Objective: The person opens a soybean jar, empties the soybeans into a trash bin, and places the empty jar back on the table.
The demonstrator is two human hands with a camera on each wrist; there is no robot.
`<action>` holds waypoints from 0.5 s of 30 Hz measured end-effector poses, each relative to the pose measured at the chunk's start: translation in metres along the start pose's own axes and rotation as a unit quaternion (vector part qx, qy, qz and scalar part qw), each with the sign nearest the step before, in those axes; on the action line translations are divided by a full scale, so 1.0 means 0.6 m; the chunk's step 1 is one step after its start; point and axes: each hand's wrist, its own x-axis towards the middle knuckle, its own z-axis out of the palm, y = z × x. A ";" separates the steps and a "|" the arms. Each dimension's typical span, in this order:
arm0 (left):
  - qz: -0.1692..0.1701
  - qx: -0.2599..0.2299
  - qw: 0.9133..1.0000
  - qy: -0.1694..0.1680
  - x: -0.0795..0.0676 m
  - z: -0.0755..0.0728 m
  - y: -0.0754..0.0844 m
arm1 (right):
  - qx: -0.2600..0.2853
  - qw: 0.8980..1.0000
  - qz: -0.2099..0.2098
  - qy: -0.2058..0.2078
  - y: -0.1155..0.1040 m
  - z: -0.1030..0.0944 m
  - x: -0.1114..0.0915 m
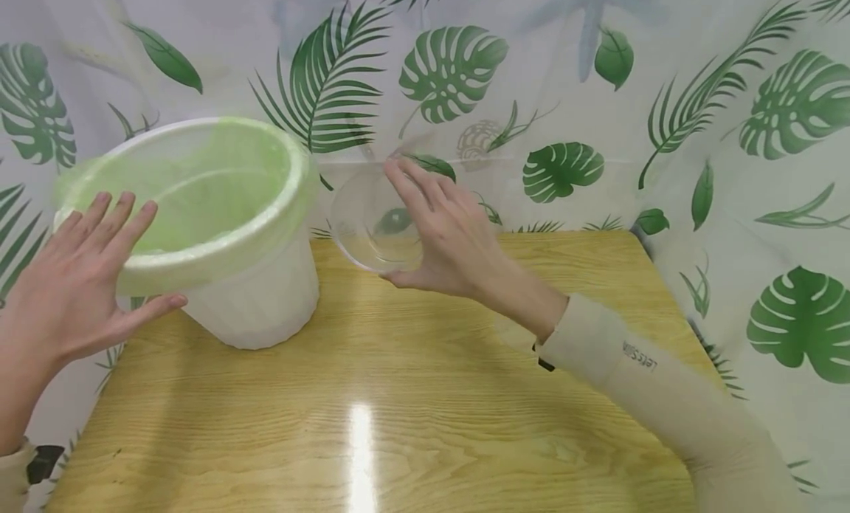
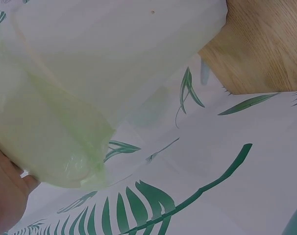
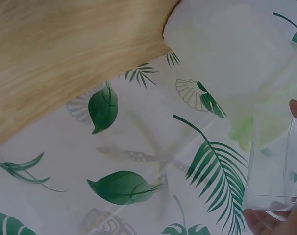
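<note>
A white trash bin (image 1: pixel 255 310) stands at the left of the table, lined with a thin green plastic bag (image 1: pixel 255 166) folded over its rim. Spread, straight fingers of my left hand (image 1: pixel 86 280) lie at the near left side of that rim; in the left wrist view the hand (image 2: pixel 9 196) is beside the bag-covered bin (image 2: pixel 89 63). To the right of the bin, my right hand (image 1: pixel 458 236) grips a clear plastic cup (image 1: pixel 355 229) between thumb and fingers. The cup (image 3: pixel 271 166) is see-through in the right wrist view, tilted in the head view.
The wooden table (image 1: pixel 425 395) runs under the bin and toward me, with a bright light reflection on it. Behind it and at the sides hangs a white leaf-print sheet (image 1: pixel 518 114). The table's right edge lies beneath my right forearm.
</note>
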 end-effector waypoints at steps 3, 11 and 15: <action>0.001 0.002 1.000 0.002 0.000 0.000 0.000 | 0.020 1.000 0.013 -0.006 0.002 0.007 -0.028; 0.002 0.004 1.000 0.001 -0.001 -0.001 0.000 | 0.074 0.994 0.078 -0.031 0.000 0.035 -0.102; 0.001 0.002 1.000 0.000 -0.002 -0.001 0.000 | 0.092 0.988 0.113 -0.054 -0.003 0.053 -0.140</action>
